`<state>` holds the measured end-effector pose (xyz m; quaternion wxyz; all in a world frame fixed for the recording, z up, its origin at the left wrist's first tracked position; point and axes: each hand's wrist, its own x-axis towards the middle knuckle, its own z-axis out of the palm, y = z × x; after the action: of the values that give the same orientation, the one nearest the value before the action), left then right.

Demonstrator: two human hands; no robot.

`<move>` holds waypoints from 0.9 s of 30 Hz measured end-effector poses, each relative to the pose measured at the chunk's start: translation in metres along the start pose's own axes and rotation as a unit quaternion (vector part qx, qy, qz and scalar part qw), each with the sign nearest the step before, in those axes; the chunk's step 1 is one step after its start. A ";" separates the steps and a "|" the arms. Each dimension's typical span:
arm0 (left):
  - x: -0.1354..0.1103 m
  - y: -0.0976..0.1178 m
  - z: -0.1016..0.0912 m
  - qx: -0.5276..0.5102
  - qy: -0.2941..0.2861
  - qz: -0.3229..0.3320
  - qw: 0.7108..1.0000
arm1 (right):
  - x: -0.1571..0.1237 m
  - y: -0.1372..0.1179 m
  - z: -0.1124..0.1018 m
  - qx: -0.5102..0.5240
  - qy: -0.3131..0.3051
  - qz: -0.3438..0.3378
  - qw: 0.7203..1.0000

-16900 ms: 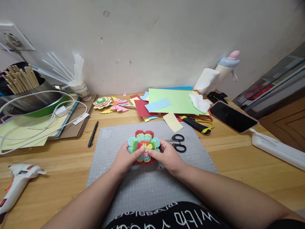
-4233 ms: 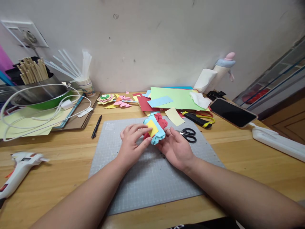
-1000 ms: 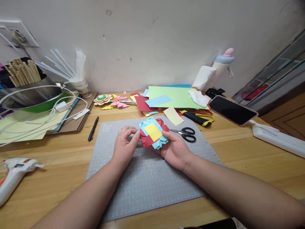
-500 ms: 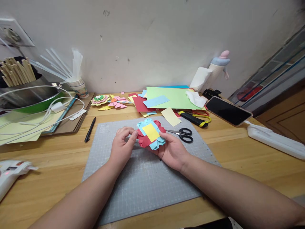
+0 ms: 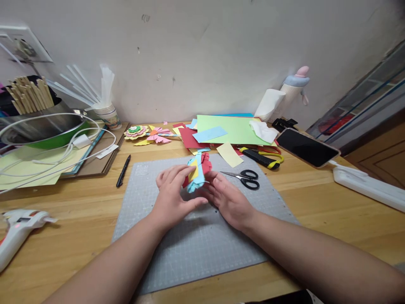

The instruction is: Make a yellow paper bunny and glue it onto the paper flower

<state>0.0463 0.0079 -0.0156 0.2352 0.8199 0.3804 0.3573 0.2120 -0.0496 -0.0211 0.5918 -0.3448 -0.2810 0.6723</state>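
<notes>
A folded paper flower [image 5: 196, 180] of light blue and red petals, with a yellow square at its middle, is tilted steeply between my hands above the grey cutting mat [image 5: 177, 266]. My left hand [image 5: 174, 190] has its fingers against the yellow side, its thumb stretched out below the flower. On the other side, my right hand [image 5: 229, 198] supports the red and blue edge with curled fingers, partly hidden behind the paper. Black-handled scissors [image 5: 245, 178] lie on the mat just beyond my right hand.
Coloured paper sheets [image 5: 236, 133], a yellow-black cutter [image 5: 261, 158] and finished paper flowers [image 5: 136, 132] lie along the wall. A pen [image 5: 123, 171] and glue gun [image 5: 23, 228] are on the left, near a pan [image 5: 41, 135] and cables. At right rests a phone [image 5: 308, 147].
The paper flower has turned from facing up to nearly edge-on. My left hand has shifted from its left edge onto its yellow face, thumb now apart. The view has moved slightly left.
</notes>
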 end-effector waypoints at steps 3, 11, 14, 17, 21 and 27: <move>0.002 -0.002 0.001 -0.129 0.059 -0.093 0.985 | -0.003 0.001 -0.001 -0.109 -0.037 -0.052 0.992; 0.006 -0.011 0.006 -0.371 0.042 -0.210 0.904 | 0.005 0.002 -0.008 -0.164 0.102 -0.116 0.974; 0.005 -0.008 0.008 -0.431 -0.010 -0.220 0.875 | 0.008 0.002 -0.007 -0.123 0.061 -0.084 0.987; 0.002 -0.004 0.009 -0.461 -0.049 -0.229 0.856 | 0.005 0.004 -0.002 -0.098 0.015 -0.039 0.994; -0.001 -0.004 0.009 -0.471 -0.070 -0.244 0.845 | 0.001 0.006 -0.001 -0.114 0.020 -0.046 0.992; -0.002 -0.006 0.008 -0.455 -0.100 -0.285 0.838 | 0.001 0.006 -0.004 -0.153 0.027 -0.047 0.987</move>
<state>0.0487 0.0087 -0.0252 0.7097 0.5070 0.3669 0.3235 0.2115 -0.0497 -0.0279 0.5703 -0.4354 -0.3807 0.5833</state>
